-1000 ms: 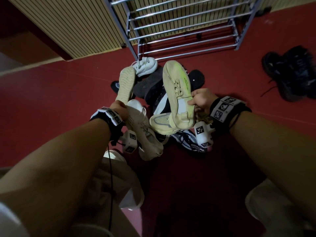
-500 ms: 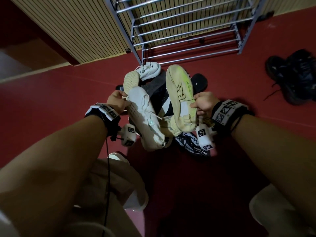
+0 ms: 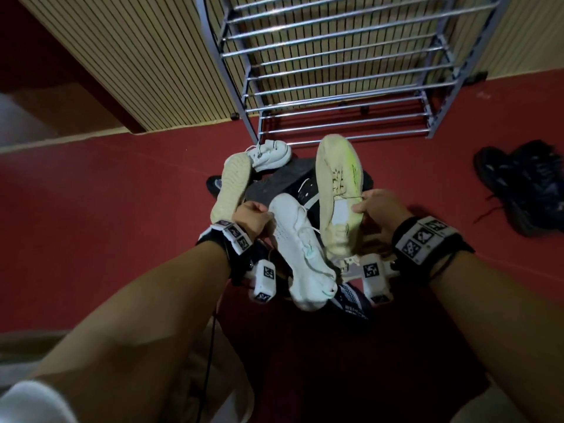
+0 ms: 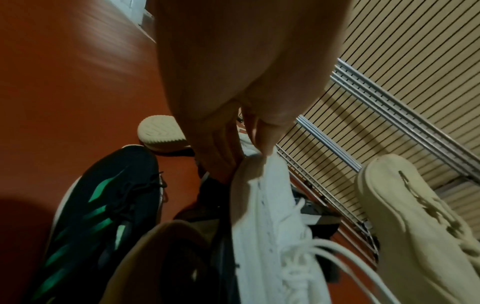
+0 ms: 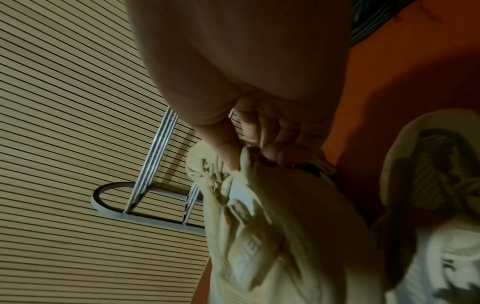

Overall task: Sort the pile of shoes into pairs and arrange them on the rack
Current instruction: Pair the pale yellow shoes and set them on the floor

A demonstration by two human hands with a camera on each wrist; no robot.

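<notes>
The white sneaker (image 3: 300, 248) pinched by the left hand (image 3: 251, 219) has been turned from sole-side view to upper-side, laces now showing, and drawn beside the cream sneaker (image 3: 337, 193). The cream sneaker, gripped by the right hand (image 3: 380, 213), has been raised slightly off the pile.

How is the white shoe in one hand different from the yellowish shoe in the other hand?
The white shoe is bright white; the cream shoe is yellowish with a green streak. The left hand pinches the white shoe, while the right hand grips the cream shoe. The cream shoe looks longer and reaches closer to the rack. Both have laces, are lifted above the pile, and point their toes toward the rack.
</notes>
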